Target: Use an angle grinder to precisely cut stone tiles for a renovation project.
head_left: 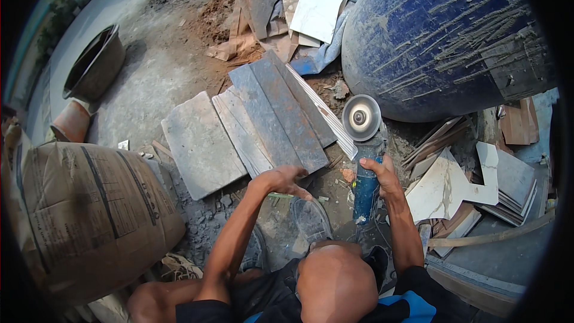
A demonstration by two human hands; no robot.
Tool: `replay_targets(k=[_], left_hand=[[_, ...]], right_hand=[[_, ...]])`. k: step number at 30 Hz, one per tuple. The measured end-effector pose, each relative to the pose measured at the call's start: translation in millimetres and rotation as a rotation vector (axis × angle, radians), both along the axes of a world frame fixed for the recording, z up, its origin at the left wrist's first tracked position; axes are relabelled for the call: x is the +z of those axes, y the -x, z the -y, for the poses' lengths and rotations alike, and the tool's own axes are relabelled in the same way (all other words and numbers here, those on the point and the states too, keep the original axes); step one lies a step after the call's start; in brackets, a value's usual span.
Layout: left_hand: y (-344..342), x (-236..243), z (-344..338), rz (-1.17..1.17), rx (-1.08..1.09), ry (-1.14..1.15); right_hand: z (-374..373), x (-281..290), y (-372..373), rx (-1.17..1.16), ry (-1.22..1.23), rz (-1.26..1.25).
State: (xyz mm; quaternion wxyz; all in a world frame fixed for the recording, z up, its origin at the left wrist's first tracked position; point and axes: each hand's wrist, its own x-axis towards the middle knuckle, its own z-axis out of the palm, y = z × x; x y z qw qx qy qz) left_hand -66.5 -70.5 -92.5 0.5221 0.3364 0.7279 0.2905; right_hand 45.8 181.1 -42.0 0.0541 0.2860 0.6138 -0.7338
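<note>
My right hand (388,180) is wrapped round the blue body of an angle grinder (365,194), with the thumb across its top. The grinder's round disc (361,118) faces up at its far end; whether it spins I cannot tell. To its left, my left hand (283,180) is open, thumb and fingers apart, beside the near edge of the stacked tiles. Whether it touches them is unclear. Long grey tile strips (278,113) lie slantwise over paler tile pieces, next to a square grey slab (202,143). My shoe (311,218) is just below that hand.
A large blue drum (430,42) smeared with mortar stands at the far right. Broken white tiles (439,188) pile up on the right. A bulky brown sack (101,215) stands at the left, with a dark tub (95,66) beyond. More tile pieces (320,0) lie at the back.
</note>
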Motion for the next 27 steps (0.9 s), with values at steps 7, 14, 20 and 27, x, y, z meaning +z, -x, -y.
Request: replay_targets(k=[7,14,20,27], left_hand=[[50.6,-43.3,54.2,-0.893,0.323,0.185],[58.1,-43.5,31.9,-0.842,0.206,0.258],[52.4,-45.8,27.7,-0.894,0.189,0.336],[50.1,-40.1,23.8,-0.867,0.19,0.38]], right_hand=[[2.3,6.4,-8.2,0.132,-0.073,0.088],[-6.9,-19.5,-20.3,0.293,-0.189,0.21],[-5.9,-41.6,-27.6,0.439,-0.322,0.233],[2.3,-37.4,-28.6,0.595,-0.473,0.327]])
